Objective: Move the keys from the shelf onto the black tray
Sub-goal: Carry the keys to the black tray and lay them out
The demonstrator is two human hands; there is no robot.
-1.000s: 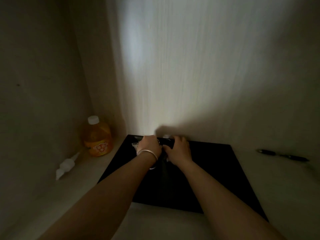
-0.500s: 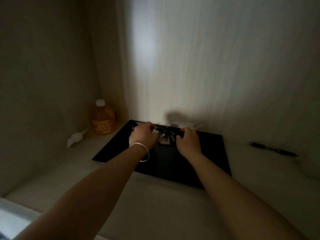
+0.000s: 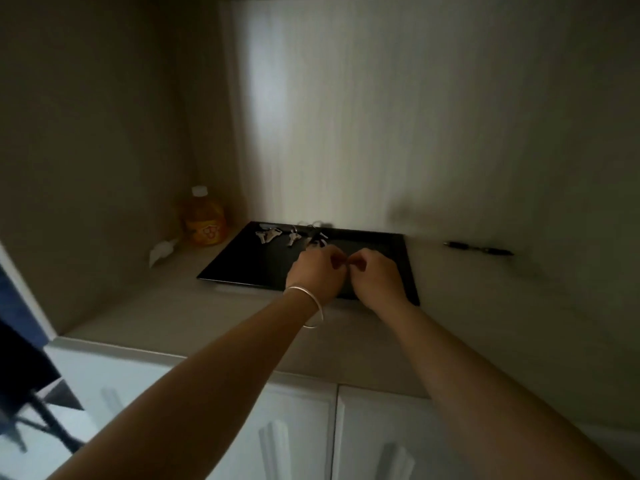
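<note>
Both hands [image 3: 346, 271] drawn back off keys [image 3: 291, 235], loosely curled, grasp unclear, keys lying in black tray [image 3: 242, 268]

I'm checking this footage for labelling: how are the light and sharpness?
Head view: dim overall, with one bright patch on the pale back wall; silver keys readable on the flat black tray; dark pen and lower-left corner smeared by motion blur.
</note>
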